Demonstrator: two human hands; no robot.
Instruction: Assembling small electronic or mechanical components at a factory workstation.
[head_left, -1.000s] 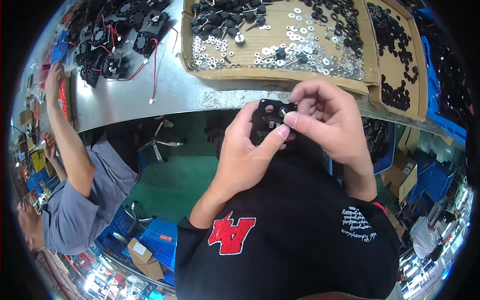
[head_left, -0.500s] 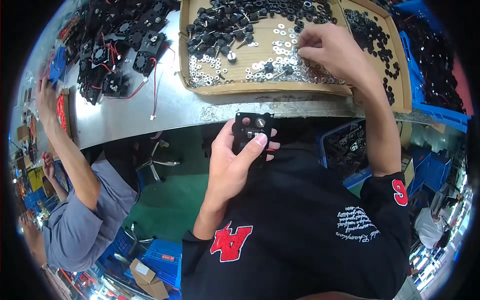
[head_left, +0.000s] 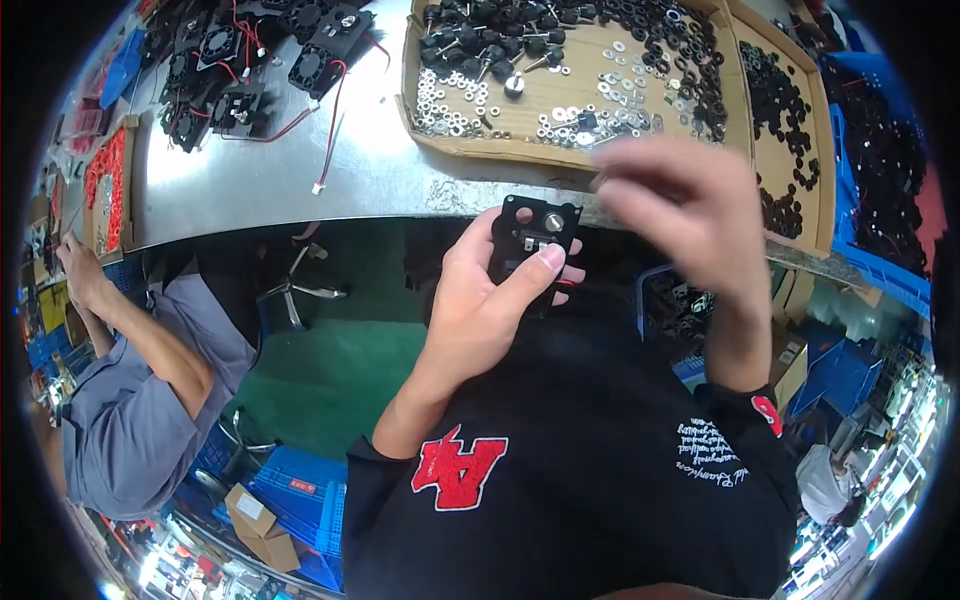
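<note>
My left hand [head_left: 480, 310] grips a flat black bracket-like part [head_left: 508, 232] just in front of the table edge, thumb on its face. A round hole and a shiny metal stud [head_left: 553, 222] show on that part; a bit of red peeks out by the fingers. Smeared by motion, my right hand [head_left: 700, 215] hangs over the front rim of a cardboard tray [head_left: 500, 148], to the right of the part; whether its fingers hold anything cannot be made out. Inside the tray lie metal washers [head_left: 625, 85], small nuts [head_left: 450, 110] and black knobs with metal shafts [head_left: 490, 45].
Black fans [head_left: 220, 42] with red wires lie on the metal table [head_left: 270, 180] to the left. A divided section holds small black rings [head_left: 785, 130], beside a blue crate [head_left: 880, 262] at right. A co-worker's arm [head_left: 150, 340] reaches to the bench at far left.
My right hand has left the washers and come nearer, toward the part in my left hand. The left hand keeps its grip. The view has shifted, and the co-worker's arm has drawn back.
</note>
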